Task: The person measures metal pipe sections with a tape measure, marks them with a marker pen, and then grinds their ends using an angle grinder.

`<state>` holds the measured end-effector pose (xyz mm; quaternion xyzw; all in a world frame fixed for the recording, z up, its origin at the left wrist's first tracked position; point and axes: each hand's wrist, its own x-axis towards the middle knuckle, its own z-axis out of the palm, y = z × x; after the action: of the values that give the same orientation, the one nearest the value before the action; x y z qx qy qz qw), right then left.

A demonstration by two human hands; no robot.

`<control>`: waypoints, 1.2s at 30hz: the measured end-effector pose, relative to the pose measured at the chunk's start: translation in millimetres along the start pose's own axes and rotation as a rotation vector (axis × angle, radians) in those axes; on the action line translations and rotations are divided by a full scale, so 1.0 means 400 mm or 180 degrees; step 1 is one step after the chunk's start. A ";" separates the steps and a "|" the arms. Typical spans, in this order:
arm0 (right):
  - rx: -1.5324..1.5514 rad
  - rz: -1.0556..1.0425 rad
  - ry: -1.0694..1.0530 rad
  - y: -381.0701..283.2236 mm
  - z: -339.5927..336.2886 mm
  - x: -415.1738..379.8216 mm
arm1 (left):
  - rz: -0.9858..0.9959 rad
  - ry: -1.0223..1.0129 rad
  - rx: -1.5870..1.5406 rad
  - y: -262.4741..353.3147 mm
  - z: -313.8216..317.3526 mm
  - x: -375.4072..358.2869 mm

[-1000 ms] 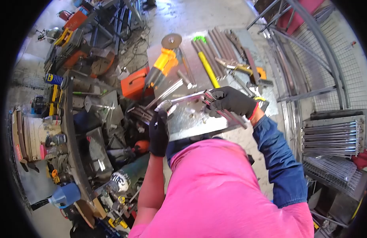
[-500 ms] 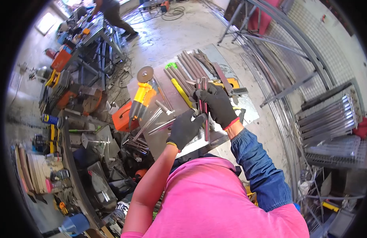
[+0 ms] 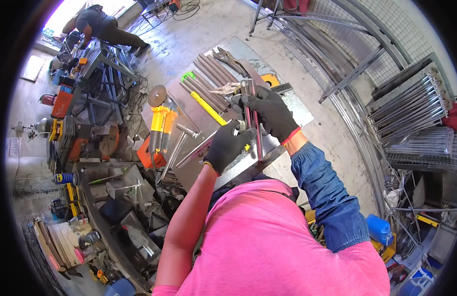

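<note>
Two slim metal tubes [image 3: 258,140] stand side by side in front of me, dark with reddish reflections. My right hand [image 3: 272,111], in a black glove, is closed around their upper part. My left hand [image 3: 227,147], also gloved, is curled with its thumb against or right beside the tubes. Bits of silver and yellow show at its fingers, but what it grips is hidden. Beyond my hands lie a pair of pliers [image 3: 225,90], a yellow bar-shaped tool [image 3: 208,107] and a row of metal tubes [image 3: 216,69] on the metal-topped table [image 3: 300,116].
A yellow angle grinder [image 3: 160,126] with its disc up lies at the table's left. Cut tubes [image 3: 175,152] lie near it. A cluttered bench [image 3: 97,217] runs along my left. Steel racks [image 3: 411,108] stand at the right. A person [image 3: 107,27] bends over a far workbench.
My view has shifted, and the table's contents appear further left and higher. Both hands stay at the tubes, whose top end now tilts slightly left. The far person has bent forward.
</note>
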<state>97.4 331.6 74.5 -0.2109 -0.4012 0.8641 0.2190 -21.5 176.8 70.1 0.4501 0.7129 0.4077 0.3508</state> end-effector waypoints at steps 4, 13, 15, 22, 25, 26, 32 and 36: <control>-0.0678 -0.0485 0.0516 -0.019 -0.069 -0.054 | -0.0228 0.0012 -0.0119 0.016 -0.028 -0.004; -0.0253 -0.1026 0.0966 -0.079 -0.135 -0.180 | -0.0611 -0.0112 0.0928 -0.115 0.045 0.020; -0.0160 -0.1060 0.0892 -0.075 -0.111 -0.188 | -0.0923 0.0118 0.0233 -0.093 0.070 0.030; -0.0017 -0.0976 0.0526 -0.069 -0.077 -0.209 | -0.1327 0.0200 -0.0612 -0.051 0.116 0.060; -0.0188 -0.0892 0.0510 -0.071 -0.057 -0.210 | -0.1022 -0.0116 -0.0047 -0.038 0.073 0.058; -0.0194 -0.0884 0.0509 -0.067 -0.054 -0.208 | -0.0580 -0.0034 0.0316 -0.077 0.057 0.060; -0.0400 -0.0684 0.0129 -0.041 0.011 -0.183 | -0.0943 0.0374 -0.0528 -0.049 -0.116 -0.090; -0.0453 -0.0373 -0.0180 -0.015 0.079 -0.148 | -0.1308 0.1078 -0.0932 -0.102 -0.225 -0.255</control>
<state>130.0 283.6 109.0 -0.1776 -0.4793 0.8247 0.2422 -78.4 47.3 84.9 0.1667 0.7710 0.4958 0.3632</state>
